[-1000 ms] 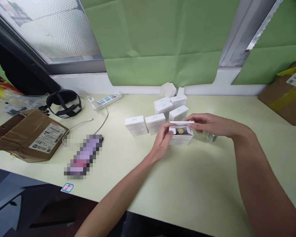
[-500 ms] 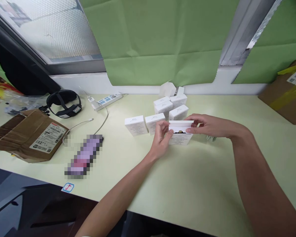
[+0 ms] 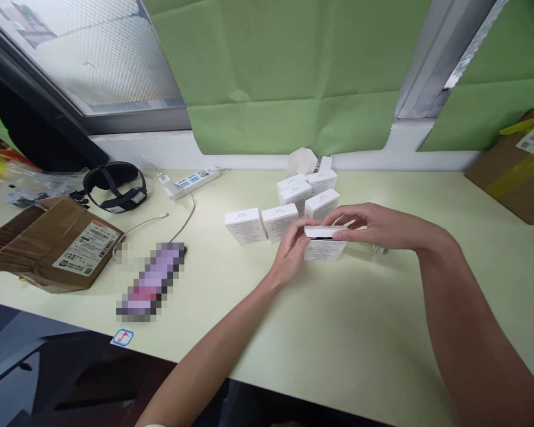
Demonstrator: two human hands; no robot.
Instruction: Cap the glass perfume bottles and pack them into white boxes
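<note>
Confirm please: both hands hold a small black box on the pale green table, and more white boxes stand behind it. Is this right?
Not quite: the box is white, not black, as the head view shows. The left hand and the right hand do hold it on the pale green table, and more white boxes stand behind it.

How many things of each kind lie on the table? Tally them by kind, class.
White boxes: 7, one held by the left hand and right hand
Cardboard parcels: 2
Power strip: 1
Black headband: 1
Total: 11
</note>
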